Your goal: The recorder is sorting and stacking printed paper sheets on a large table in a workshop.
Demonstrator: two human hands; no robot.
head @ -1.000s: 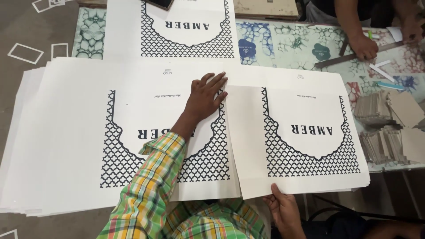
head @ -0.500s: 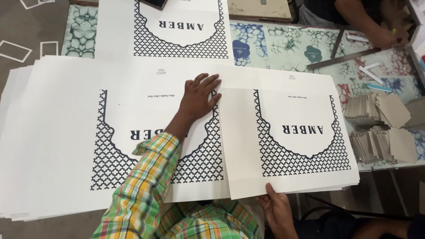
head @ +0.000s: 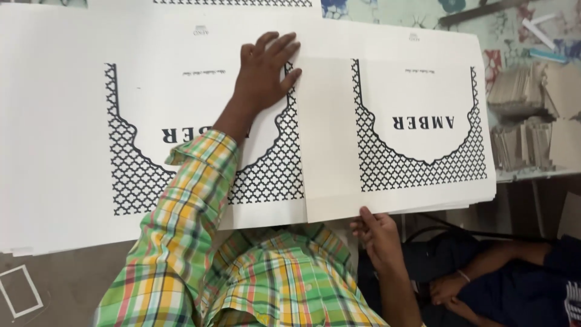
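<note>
Left hand [head: 264, 72] pressed flat, fingers spread, on the left printed sheet [head: 181, 121]. Right hand [head: 376, 233] pinching the near edge of the right printed sheet [head: 417, 127]. Long axis running left to right across the stack on the tabletop [head: 514, 175].

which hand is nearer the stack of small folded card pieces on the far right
Right. The right hand grips the printed sheet's near edge, closer to the stack; the left hand presses flat farther left.

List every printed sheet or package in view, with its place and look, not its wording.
Left printed sheet: under the left hand, white, black lattice border.
Right printed sheet: its near edge pinched by the right hand, same pattern.
Folded card stacks: far right, grey-beige.
</note>
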